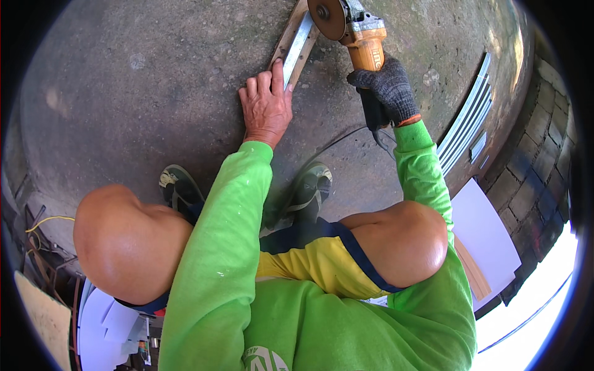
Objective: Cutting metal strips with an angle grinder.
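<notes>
**Grinder poised at the metal strip**

Rough concrete floor (154, 80) carries a thin, stiff metal strip (299, 46) on a wooden batten (286, 38). Bare left hand (266, 105) presses flat on it, fingers together. Gloved right hand (387, 89) wraps the orange angle grinder (352, 28), probably heavy, best gripped by its body.

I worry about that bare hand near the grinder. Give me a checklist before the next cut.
1. Right hand gloved, gripping grinder: ok.
2. Left hand gloved: not ok, bare.
3. Left hand pressing the metal strip on the wood strip: ok.
4. Left fingers clear of the disc: ok, but close.
5. Feet covered: not ok, sandals.
6. Cable clear of disc: ok.
</notes>
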`<state>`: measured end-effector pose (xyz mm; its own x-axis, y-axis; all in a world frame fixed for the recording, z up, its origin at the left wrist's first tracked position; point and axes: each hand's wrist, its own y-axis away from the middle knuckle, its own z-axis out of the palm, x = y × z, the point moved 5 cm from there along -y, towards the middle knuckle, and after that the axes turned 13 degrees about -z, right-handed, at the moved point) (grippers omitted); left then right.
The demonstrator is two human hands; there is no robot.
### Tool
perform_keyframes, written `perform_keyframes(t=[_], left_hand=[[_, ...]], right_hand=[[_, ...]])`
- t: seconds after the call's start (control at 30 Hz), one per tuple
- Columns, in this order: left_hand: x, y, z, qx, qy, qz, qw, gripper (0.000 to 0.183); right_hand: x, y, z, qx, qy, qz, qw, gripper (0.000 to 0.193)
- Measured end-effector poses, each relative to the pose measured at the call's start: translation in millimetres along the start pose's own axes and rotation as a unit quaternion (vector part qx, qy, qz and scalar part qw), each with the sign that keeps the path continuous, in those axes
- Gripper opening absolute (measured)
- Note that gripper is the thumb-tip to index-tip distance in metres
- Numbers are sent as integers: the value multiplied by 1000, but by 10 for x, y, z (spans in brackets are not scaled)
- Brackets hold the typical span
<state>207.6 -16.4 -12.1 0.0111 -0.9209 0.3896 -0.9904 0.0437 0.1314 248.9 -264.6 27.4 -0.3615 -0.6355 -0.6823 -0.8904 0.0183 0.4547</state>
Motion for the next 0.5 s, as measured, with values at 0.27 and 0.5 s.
perform_keyframes(t=[0.27, 0.5], left_hand=[[22, -6, -1, 0, 4, 0, 1000, 63], [24, -6, 0, 2, 4, 1, 1000, 63]], right_hand=[[35, 10, -10, -17, -13, 13, 1000, 60], [49, 8, -9, -22, -10, 20, 999, 60]])
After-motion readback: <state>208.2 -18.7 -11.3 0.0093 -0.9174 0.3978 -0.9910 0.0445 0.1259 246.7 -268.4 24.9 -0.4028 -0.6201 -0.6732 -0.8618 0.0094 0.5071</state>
